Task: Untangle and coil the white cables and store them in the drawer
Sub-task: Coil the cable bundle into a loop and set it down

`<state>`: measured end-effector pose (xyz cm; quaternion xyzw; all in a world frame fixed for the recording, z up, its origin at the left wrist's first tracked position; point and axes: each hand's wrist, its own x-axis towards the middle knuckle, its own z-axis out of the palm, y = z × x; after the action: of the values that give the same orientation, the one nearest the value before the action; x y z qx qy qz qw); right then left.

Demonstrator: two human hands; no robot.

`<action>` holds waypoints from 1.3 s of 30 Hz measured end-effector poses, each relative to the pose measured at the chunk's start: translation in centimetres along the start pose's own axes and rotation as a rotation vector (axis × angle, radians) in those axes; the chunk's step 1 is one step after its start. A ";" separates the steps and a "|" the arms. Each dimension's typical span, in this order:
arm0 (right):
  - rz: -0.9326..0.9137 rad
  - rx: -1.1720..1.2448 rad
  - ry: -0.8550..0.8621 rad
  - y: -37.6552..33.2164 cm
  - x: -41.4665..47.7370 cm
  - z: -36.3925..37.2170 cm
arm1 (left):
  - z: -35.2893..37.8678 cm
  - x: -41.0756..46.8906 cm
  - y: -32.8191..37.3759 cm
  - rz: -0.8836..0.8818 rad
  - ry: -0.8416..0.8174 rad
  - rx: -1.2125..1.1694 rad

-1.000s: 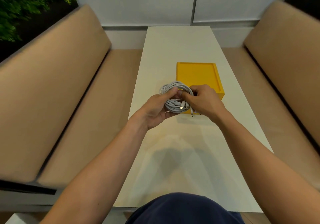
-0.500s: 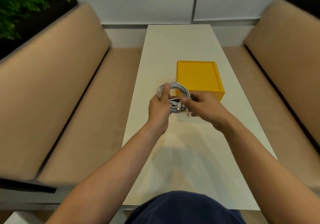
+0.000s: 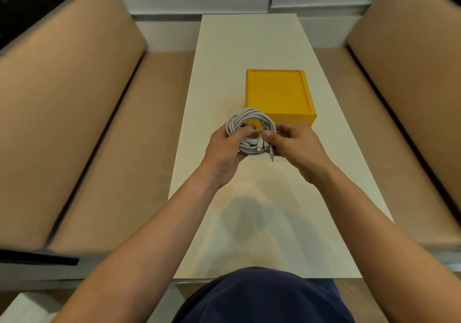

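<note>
A coil of white cables (image 3: pixel 245 120) is held in the air just in front of the yellow drawer box (image 3: pixel 277 93). My left hand (image 3: pixel 224 153) grips the coil's left and lower side, thumb through the loop. My right hand (image 3: pixel 295 148) pinches the cables at the coil's right side, where several plug ends hang down. The yellow box stands on the white table (image 3: pixel 249 48); its front is hidden behind the coil and my hands, so I cannot tell whether the drawer is open.
Tan padded benches (image 3: pixel 87 123) run along both sides of the narrow table, the right bench (image 3: pixel 399 85) close to its edge. A white wall panel closes the far end. My dark blue clothing (image 3: pixel 262 297) shows at the bottom.
Both hands stay on the coil. My left thumb has shifted from over the coil's top to through its loop, and the coil now stands more upright before the box.
</note>
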<state>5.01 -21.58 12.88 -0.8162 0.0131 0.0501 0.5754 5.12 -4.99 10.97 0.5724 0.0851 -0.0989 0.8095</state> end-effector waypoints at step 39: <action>0.215 0.244 0.043 4.7 -3.2 -9.6 | 7.2 -1.4 -4.2 -0.032 -0.107 0.135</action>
<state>2.06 -32.32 12.00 -0.7352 0.1186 0.0922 0.6610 2.85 -13.06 9.94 0.6181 0.0439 -0.1477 0.7708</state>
